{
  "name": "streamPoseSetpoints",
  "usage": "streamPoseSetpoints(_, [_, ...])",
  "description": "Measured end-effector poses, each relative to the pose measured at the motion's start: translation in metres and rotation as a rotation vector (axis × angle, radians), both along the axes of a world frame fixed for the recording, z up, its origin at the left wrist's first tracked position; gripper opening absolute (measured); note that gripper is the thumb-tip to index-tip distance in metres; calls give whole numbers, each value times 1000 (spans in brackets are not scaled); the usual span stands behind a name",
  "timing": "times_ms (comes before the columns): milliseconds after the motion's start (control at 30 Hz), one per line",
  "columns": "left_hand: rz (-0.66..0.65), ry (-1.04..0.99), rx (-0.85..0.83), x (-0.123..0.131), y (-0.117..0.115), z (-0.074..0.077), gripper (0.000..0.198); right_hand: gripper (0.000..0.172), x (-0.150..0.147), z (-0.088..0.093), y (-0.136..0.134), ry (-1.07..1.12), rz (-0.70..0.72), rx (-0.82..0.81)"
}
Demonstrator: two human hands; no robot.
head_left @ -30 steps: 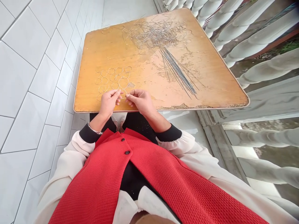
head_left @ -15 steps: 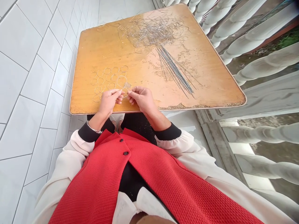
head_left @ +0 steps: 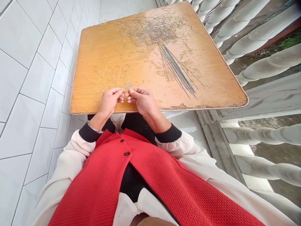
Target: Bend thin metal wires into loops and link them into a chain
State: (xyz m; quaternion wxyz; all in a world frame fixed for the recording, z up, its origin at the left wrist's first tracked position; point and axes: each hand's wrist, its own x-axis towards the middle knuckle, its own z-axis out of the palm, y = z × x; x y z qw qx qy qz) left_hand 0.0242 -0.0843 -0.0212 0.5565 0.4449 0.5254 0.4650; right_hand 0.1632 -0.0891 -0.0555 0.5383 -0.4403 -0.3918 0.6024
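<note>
Near the table's front edge, my left hand (head_left: 110,99) pinches a thin wire loop (head_left: 118,81) between thumb and fingertips. My right hand (head_left: 143,99) pinches the same wire from the other side, and the fingertips of both hands almost meet. The loop stands up beyond the fingers; its lower part is hidden by them. Several finished-looking wire rings (head_left: 96,81) lie on the tabletop just past my left hand. A small rough patch (head_left: 128,84) shows on the table right behind the fingertips.
The wooden table (head_left: 103,47) has a worn, peeling surface. A tangled heap of wire (head_left: 157,29) lies at its far side, with a bundle of straight wires (head_left: 177,70) closer to me. A tiled wall (head_left: 33,81) rises at left, a white balustrade (head_left: 261,69) at right.
My right hand has come slightly closer to the left, so the gap between the fingertips has narrowed. Both hands keep their pinch on the wire.
</note>
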Motion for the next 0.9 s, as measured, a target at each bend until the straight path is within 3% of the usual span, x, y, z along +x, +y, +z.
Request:
streamPoseSetpoints(433, [23, 48, 79, 1, 4, 0, 30, 22, 1, 4, -1, 175, 12, -41])
streamPoseSetpoints(900, [14, 123, 69, -3, 6, -4, 28, 32, 9, -3, 6, 34, -40, 25])
